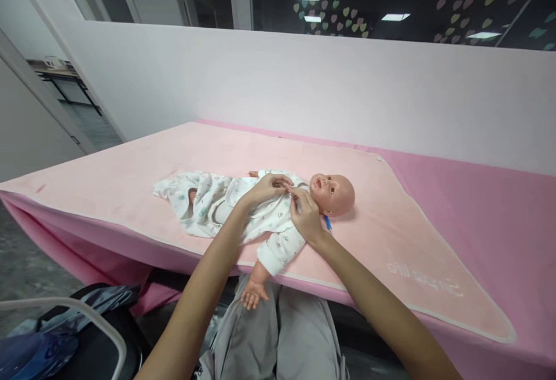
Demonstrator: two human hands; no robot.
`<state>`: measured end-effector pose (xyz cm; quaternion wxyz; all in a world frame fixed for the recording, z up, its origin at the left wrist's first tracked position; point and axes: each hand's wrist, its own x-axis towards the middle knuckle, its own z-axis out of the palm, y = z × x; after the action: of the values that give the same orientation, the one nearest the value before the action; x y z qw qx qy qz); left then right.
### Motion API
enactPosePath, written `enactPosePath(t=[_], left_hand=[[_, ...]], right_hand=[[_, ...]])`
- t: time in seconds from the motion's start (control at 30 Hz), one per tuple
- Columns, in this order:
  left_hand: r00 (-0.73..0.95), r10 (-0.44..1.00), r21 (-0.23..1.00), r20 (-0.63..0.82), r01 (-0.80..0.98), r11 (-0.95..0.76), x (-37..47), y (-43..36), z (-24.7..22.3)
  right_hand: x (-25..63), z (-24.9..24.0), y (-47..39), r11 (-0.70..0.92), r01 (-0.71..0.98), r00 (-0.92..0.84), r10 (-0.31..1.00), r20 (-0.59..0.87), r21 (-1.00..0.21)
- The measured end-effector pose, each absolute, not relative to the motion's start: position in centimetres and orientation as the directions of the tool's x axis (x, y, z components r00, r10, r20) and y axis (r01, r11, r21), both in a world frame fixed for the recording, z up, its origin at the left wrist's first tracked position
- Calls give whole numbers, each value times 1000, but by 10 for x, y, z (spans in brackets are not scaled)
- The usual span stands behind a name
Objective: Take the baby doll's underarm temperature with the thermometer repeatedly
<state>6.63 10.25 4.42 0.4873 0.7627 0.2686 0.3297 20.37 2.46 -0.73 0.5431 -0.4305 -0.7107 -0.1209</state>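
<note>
A baby doll (332, 194) lies on its back on a peach mat, its head to the right. It wears a white patterned romper (267, 219) that spreads open around the lower part. My left hand (271, 187) and my right hand (305, 212) meet at the romper's neckline on the doll's upper chest. The fingers of both hands pinch the cloth there, fingertips close together. What exactly lies between the fingertips is too small to make out. One doll arm hangs over the front edge, its hand (255, 293) above my lap.
The peach mat (417, 241) covers most of a table draped in pink cloth (490, 212). A small blue strip (327, 223) shows beside the doll's neck. A white wall (347, 90) rises behind. At lower left stands a black chair (99, 333) with a pale curved bar.
</note>
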Motion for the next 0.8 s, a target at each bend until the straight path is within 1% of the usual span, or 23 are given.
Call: enactPosePath(t=[0.1,0.4,0.5,0.67,0.8], left_hand=[[641,731,920,233,98,-379,66,102,45],[684,686,905,248,89,-417,66,107,42],[687,682,902,251,90,-422,65,106,42],[678,696,912,237,92,-399,65,104,43],[677,695,909,244,89,-406,65,103,44]], right_hand=[[204,-6,24,582,748,-17,500,866,-321],[203,-5,24,591,735,5,484,875,-331],[203,-6,24,597,739,-5,470,883,-313],[203,-8,25,599,765,-29,396,918,-234],[204,-7,25,612,752,-38,409,912,-244]])
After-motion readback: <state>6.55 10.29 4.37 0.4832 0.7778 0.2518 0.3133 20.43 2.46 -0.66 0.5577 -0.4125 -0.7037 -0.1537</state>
